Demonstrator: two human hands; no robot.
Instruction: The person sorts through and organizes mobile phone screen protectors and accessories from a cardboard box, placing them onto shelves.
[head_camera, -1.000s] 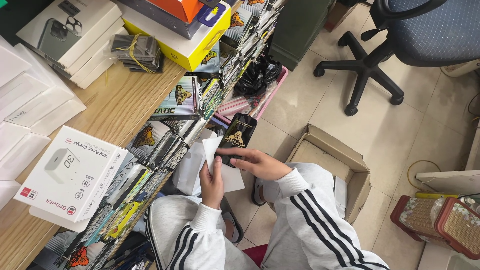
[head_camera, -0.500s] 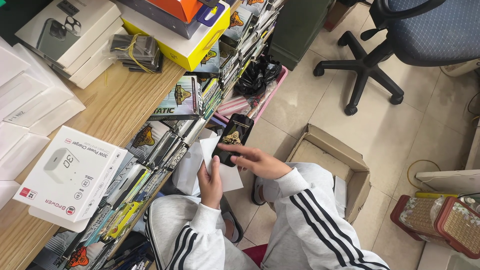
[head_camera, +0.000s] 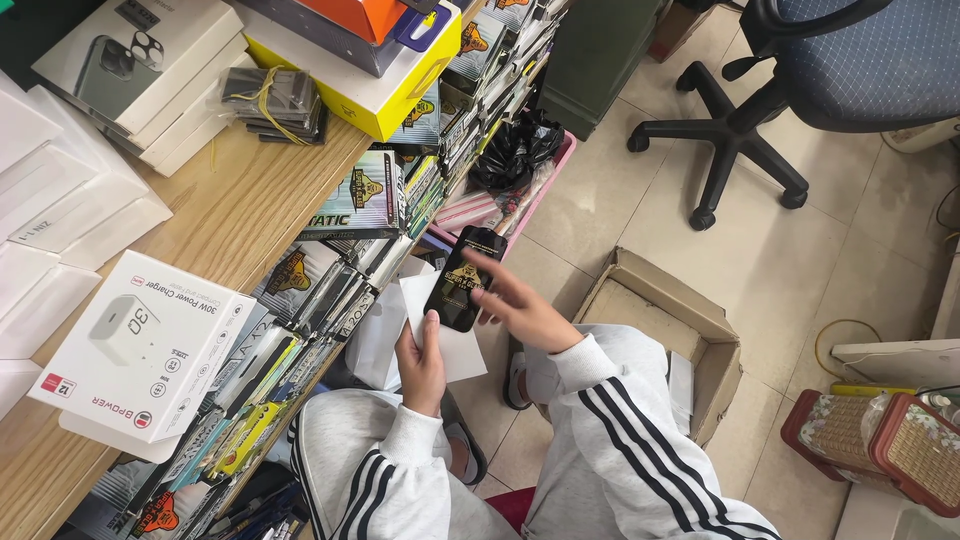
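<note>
Lying tilted between both hands, a black glossy sheet (head_camera: 464, 278) is held up above the lap, near the wooden table's (head_camera: 235, 205) edge. The left hand (head_camera: 422, 360) is closed around a white sleeve (head_camera: 440, 325) just behind the sheet, thumb on its lower end. The right hand (head_camera: 520, 308) is spread open, its fingertips (head_camera: 478, 262) touching the sheet's right edge. A cardboard box (head_camera: 665, 325) sits on the floor to the right.
</note>
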